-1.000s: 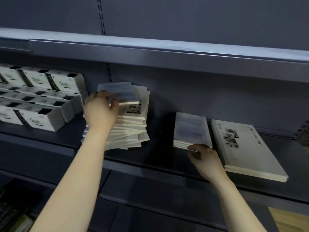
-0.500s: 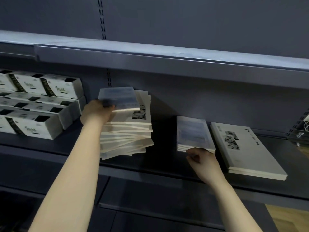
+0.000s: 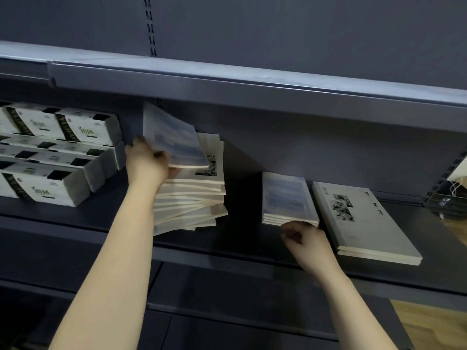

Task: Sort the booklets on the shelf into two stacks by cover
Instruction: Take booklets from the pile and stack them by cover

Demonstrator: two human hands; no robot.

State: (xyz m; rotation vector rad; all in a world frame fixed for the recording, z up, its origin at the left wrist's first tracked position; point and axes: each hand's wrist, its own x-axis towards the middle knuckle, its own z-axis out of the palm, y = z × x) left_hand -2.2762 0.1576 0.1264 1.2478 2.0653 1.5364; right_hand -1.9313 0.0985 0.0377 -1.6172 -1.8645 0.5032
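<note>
Three piles on shelf [image 3: 252, 250]. Left hand [image 3: 146, 165] grips one blue booklet [image 3: 174, 140] over mixed pile [image 3: 192, 203]; right hand [image 3: 308, 241] fingers [image 3: 290, 227] curled at blue stack [image 3: 285, 195], hold unclear.

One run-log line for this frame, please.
left hand: grips blue-cover booklet tilted above mixed pile | right hand: loosely curled at blue stack front | white stack: beside it | stage: sorting unfinished

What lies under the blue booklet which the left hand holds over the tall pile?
A white booklet with a black photo and the letters "ory" tops the pile. The blue booklet and the left hand hide its left part.
</note>
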